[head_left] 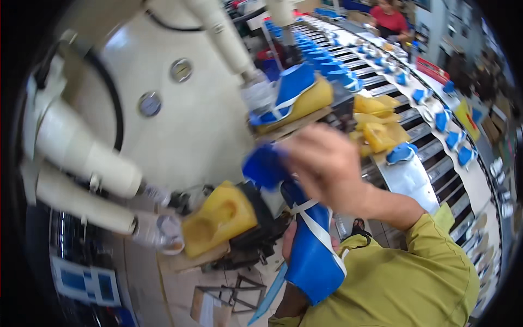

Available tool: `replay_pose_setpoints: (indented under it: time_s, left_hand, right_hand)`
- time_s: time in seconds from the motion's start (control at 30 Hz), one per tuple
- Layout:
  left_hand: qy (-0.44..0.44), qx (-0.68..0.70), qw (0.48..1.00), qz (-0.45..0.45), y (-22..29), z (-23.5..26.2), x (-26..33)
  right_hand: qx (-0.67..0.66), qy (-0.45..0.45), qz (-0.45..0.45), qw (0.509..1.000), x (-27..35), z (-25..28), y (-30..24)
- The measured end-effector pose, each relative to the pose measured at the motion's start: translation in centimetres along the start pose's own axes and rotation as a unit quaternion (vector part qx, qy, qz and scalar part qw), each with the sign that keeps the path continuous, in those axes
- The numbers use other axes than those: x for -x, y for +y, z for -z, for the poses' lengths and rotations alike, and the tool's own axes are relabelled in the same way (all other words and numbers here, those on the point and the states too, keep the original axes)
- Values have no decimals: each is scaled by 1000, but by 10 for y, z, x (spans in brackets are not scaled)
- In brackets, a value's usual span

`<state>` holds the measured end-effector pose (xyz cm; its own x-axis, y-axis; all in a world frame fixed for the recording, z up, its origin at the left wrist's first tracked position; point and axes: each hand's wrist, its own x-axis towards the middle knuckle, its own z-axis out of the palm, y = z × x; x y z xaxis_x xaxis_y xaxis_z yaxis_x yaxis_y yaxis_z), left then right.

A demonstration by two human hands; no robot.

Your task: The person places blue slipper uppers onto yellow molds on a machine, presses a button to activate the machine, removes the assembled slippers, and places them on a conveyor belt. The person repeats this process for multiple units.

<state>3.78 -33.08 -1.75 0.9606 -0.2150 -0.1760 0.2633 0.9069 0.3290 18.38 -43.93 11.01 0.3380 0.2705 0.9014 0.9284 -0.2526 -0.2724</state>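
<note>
My left hand [290,240] is closed round a blue shoe last [313,267] with white straps across it, held tilted in front of my body; part of that hand is hidden behind the last. Above its upper end is my right hand [327,169], smeared by motion, with the fingers closed on a dark blue piece [265,166]. Blur hides whether that piece is cloth, film or something stiffer. Left of the hands, a yellow pad [218,218] with hollows in it sits on the machine. Farther off, another blue last [294,84] rests in a second yellow pad [313,103].
Cream machine arms [81,147] reach in from the left. A curved roller conveyor [419,131] carries several blue lasts on the right. Loose yellow pads [381,122] lie at its near edge, beside a metal plate [408,177]. A co-worker in red [389,22] is at the far end.
</note>
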Motion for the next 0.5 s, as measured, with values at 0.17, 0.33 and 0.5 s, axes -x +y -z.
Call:
replay_pose_setpoints:
  time_s: [0.17, 0.33, 0.5]
  left_hand:
    - [-166, 143, 946, 241, -40, -3, -97]
    - [-197, 232, 891, 337, -87, -2, -176]
    - [-36, 232, 888, 396, -116, -34, -244]
  right_hand:
    - [149, 210, -196, 946, 26, 143, 122]
    - [245, -1, -517, 820, 250, 276, 237]
    - [255, -121, -705, 651, 474, 293, 285]
